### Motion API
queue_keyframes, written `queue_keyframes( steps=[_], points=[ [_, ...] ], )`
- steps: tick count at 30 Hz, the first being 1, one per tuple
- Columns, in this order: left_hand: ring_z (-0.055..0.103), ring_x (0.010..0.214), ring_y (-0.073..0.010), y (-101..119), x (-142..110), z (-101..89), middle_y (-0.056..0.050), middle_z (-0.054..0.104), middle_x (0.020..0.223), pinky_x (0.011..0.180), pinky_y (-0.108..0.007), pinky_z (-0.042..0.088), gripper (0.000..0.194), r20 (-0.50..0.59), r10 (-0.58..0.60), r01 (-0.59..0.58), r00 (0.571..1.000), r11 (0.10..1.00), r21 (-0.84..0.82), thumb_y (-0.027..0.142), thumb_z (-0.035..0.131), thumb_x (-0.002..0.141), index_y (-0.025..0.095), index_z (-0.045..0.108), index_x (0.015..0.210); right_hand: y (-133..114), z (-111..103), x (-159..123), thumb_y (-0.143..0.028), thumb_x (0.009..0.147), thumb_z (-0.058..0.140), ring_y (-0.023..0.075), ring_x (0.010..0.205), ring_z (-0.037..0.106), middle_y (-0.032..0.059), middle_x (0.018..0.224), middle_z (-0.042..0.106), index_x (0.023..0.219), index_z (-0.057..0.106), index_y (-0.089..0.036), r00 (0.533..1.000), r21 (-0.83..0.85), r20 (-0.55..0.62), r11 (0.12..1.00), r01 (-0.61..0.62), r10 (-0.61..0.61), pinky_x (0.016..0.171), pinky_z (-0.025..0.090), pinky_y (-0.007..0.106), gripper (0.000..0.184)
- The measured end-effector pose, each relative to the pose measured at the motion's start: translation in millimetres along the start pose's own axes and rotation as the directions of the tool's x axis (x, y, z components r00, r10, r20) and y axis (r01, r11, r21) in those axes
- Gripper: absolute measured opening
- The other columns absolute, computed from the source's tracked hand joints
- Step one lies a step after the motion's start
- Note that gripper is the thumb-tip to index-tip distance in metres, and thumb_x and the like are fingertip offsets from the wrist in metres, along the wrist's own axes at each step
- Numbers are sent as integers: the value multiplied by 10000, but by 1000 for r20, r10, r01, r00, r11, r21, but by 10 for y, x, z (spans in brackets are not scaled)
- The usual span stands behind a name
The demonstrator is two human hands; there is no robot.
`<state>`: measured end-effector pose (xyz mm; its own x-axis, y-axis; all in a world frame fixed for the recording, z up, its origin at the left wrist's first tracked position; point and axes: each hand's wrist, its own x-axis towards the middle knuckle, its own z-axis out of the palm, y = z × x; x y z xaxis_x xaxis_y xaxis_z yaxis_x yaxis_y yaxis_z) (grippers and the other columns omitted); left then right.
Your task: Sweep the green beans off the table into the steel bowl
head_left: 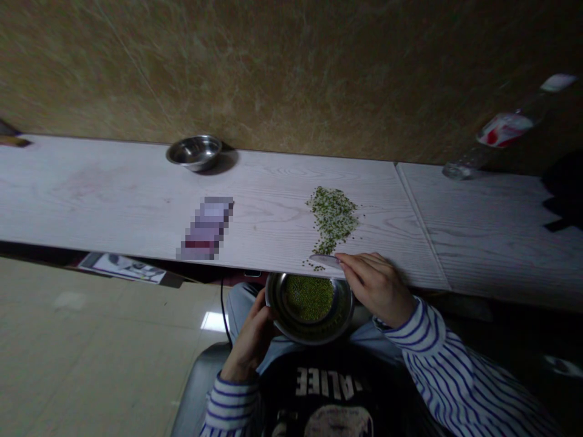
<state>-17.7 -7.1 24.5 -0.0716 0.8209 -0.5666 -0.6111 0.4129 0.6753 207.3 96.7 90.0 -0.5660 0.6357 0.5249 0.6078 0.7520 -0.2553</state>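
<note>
A steel bowl [310,332] sits below the table's front edge, over my lap, with small green mung beans [310,297] inside. My left hand [255,334] grips its left rim. My right hand [376,285] pinches a thin, flat, grey blade-shaped piece [324,261] at the table edge, just above the bowl; its held end is hidden by my fingers. The piece lies against the near tail of a spread heap of green beans mixed with white grains [334,215] on the table. A few loose beans lie to the left of the piece.
On the white wood-grain table [273,224] a smaller steel bowl [195,153] stands near the wall, left of the heap. A blurred-out flat rectangular object [207,230] lies in front of it. A clear bottle with a white cap [505,130] and a dark object [565,191] are at right.
</note>
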Motion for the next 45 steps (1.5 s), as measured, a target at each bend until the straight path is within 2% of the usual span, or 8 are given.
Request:
queue_keyframes(
  steps=[7,17,22,31,35,39,45],
  points=[
    [594,845,-207,-15,-7,-34,-31,676,974,667,-306,511,603,-14,9,-9,1000,1000,-8,165,645,670,247,582,1265,-37,49,48,-101,929,531,201,788,707,99,903,762,1076,657,-115,1000,18,11,1000,-6,5,754,518,357,194],
    [597,796,-190,18,-46,-32,-6,671,904,645,-285,500,620,-17,2,-2,1000,1000,10,170,640,658,242,560,1268,-52,135,158,-84,931,504,194,798,698,93,912,761,1090,655,-121,999,61,33,998,24,-26,747,514,358,222],
    [606,795,-201,3,-74,-28,-8,670,902,629,-289,501,586,13,-1,1,1000,999,36,173,635,670,240,566,1248,-78,112,159,-59,915,517,183,844,701,75,943,765,1095,654,-149,994,130,85,990,58,-70,756,501,344,243],
    [605,772,-194,-36,-62,7,-11,672,893,617,-273,475,594,31,-4,3,1000,1000,25,156,629,659,235,578,1246,-171,0,42,-52,915,521,183,812,696,70,909,762,1056,652,-135,990,175,100,982,77,-96,745,505,345,209],
    [600,754,-201,-55,-62,44,-15,680,902,615,-296,482,607,44,-23,22,999,999,34,162,622,653,230,569,1253,-55,-57,-33,-92,930,516,183,809,704,80,913,763,1071,653,-150,999,123,31,992,1,-5,759,520,349,205],
    [621,851,-225,-69,-45,61,-22,691,956,672,-306,493,595,42,-35,34,998,999,31,153,630,669,253,587,1253,28,-35,-28,-125,936,516,196,804,707,99,922,764,1082,660,-151,996,35,-42,997,-75,77,765,531,355,208],
    [638,885,-251,-79,-17,75,-39,706,979,720,-345,509,605,14,-58,57,998,998,21,161,655,657,254,590,1252,-215,165,136,-141,948,498,171,699,675,67,788,744,1133,656,-139,999,-45,42,999,-29,31,723,513,316,243]
  ],
)
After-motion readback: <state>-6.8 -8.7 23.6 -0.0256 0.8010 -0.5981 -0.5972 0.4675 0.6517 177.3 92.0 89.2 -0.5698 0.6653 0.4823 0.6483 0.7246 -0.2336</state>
